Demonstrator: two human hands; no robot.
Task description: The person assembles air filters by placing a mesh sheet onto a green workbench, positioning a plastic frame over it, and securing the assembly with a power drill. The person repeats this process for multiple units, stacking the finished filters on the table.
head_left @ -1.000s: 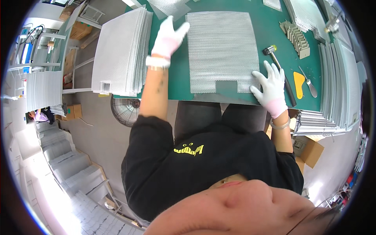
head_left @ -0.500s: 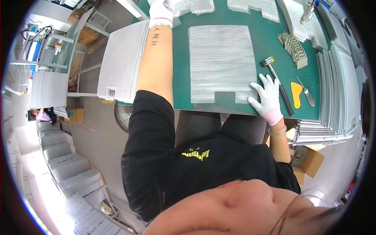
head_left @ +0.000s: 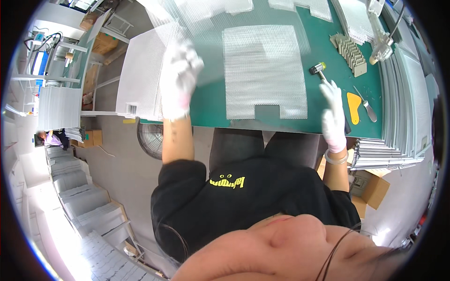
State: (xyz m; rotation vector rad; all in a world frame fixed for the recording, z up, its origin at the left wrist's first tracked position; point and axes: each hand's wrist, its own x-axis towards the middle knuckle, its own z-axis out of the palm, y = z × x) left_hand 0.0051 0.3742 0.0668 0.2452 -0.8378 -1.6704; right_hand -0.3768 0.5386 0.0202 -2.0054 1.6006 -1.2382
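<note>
Silvery mesh is the material of the flat sheet (head_left: 262, 77), which lies on the green desk (head_left: 206, 105) just in front of my lap, its notched edge toward me and its longer axis running away from my body. It is between my two hands; the right hand (head_left: 333, 114) is the nearer one, just beside its right edge. This hand holds nothing that I can see: its fingers are stretched and almost together, in front of the hammer (head_left: 318, 70), but I cannot tell if they touch the handle. My left hand (head_left: 182, 70) is blurred, at the border of the left stack (head_left: 143, 70); its fingers look bent around a second sheet (head_left: 199, 21), a see-through smear above the far part of the desk. To the right lie a yellow scraper (head_left: 353, 107) and, farther, a row of beige brackets (head_left: 352, 57).
</note>
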